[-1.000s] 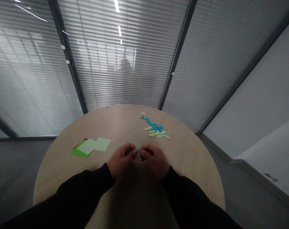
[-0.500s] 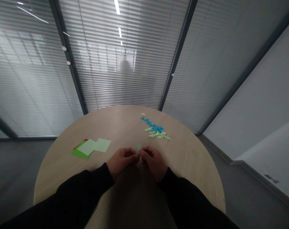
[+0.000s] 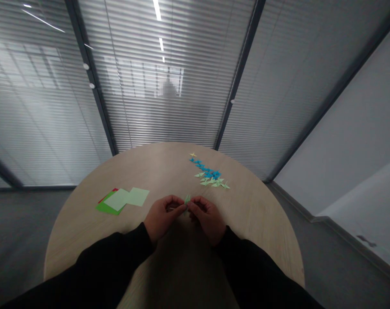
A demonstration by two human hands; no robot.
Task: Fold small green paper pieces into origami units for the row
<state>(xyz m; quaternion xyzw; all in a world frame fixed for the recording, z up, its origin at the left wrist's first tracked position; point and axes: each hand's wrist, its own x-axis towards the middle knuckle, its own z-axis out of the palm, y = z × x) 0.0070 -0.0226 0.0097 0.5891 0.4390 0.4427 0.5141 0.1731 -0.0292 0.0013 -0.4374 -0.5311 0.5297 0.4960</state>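
Between my hands, close above the table, is a small folded piece of light green paper (image 3: 187,199) with thin points sticking up. My left hand (image 3: 164,216) pinches it from the left between thumb and fingers. From the other side my right hand (image 3: 207,216) is closed on it too, thumb on top. The fingertips cover its lower part. Beyond my right hand lie several folded light green paper cranes (image 3: 214,182), and behind them several blue folded ones (image 3: 199,165). One yellow folded piece (image 3: 192,154) sits at the far end of the row.
Square paper sheets lie left of my hands: light green (image 3: 138,197), brighter green (image 3: 109,208) and a red edge (image 3: 115,189). They rest on a round wooden table (image 3: 255,201). Glass panels with blinds (image 3: 165,120) stand behind it, a white wall (image 3: 352,141) to the right.
My left thumb and fingers have shifted slightly on the folded paper, which stays in nearly the same place. The sheets and the folded pieces have not moved.
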